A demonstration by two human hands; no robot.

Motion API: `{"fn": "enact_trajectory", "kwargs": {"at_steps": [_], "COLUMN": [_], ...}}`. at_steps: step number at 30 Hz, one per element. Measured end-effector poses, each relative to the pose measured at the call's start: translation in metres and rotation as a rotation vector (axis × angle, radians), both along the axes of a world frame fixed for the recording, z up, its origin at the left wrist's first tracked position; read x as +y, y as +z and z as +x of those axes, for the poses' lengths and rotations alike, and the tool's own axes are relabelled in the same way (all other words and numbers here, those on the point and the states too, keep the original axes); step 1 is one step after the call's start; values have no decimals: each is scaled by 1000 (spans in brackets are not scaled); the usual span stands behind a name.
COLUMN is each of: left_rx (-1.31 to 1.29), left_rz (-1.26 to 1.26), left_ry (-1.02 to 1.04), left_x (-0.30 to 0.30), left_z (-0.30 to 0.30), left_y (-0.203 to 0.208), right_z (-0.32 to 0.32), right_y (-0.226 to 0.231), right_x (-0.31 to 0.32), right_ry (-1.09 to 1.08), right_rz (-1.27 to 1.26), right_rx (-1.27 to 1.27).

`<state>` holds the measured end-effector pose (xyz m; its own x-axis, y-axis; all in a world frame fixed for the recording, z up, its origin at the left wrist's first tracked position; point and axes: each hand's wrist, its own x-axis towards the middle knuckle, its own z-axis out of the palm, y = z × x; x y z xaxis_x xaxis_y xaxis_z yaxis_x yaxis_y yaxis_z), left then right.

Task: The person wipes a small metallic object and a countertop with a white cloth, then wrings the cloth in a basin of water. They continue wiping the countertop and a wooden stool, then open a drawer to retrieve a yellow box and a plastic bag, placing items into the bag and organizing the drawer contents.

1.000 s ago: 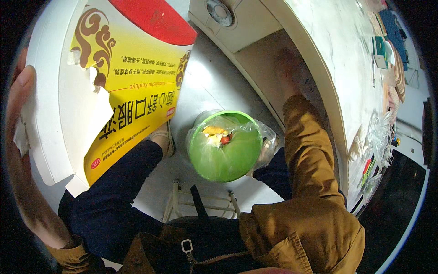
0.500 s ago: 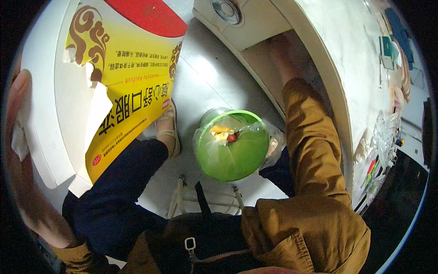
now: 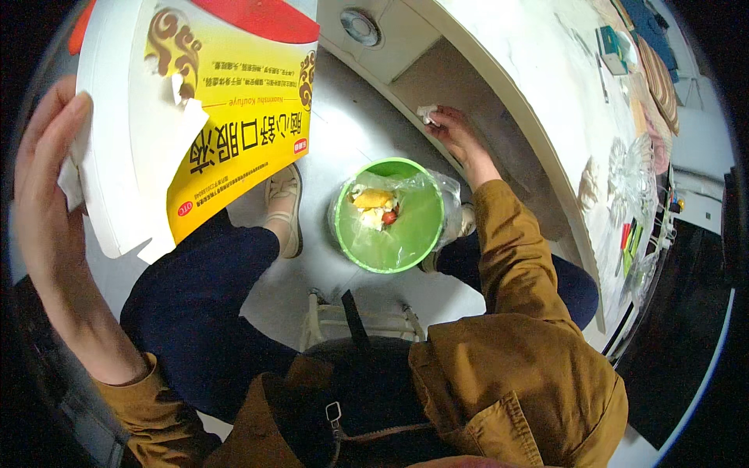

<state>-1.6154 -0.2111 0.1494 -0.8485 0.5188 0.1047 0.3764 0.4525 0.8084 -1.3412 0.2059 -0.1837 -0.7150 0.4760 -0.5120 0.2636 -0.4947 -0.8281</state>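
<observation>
My left hand (image 3: 48, 164) grips the outer edge of a large yellow, white and red cardboard box (image 3: 257, 117) on the left, its fingers against the white side. A piece of white paper or tissue (image 3: 70, 184) shows beside that palm. The box's printed face has a torn white flap. My right hand (image 3: 460, 139) is reached out toward the desk's underside, and its fingertips pinch a small crumpled white tissue (image 3: 427, 115). Between my legs stands a green waste bin (image 3: 421, 256) lined with a clear bag, with yellow, white and red scraps inside.
The white desk (image 3: 538, 70) curves along the right, bearing a green box (image 3: 612, 48), clear plastic wrapping (image 3: 624, 175) and several coloured pens (image 3: 630, 246). Under it is a panel with a round metal fitting (image 3: 360, 28). A stool frame (image 3: 363, 324) stands beneath me.
My right hand has come out from under the desk and shows a crumpled tissue. My left hand and the box have shifted slightly right and up in view.
</observation>
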Motion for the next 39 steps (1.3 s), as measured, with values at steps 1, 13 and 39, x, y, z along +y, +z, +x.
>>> {"fn": "enact_trajectory", "kwargs": {"at_steps": [1,13,39], "left_rx": [-39,-134,74], "left_rz": [-16,112,-82], "left_ry": [-15,168,101], "left_x": [-8,-31,-36], "left_z": [-2,29,30], "left_y": [-1,4,-1], "right_z": [2,-90,-108], "right_y": [26,-10,-103], "right_x": [-13,-24,-96], "right_ry": [-67,608,1015], "right_rz": [-118,960,1268], "right_rx": [85,-295,-430]}}
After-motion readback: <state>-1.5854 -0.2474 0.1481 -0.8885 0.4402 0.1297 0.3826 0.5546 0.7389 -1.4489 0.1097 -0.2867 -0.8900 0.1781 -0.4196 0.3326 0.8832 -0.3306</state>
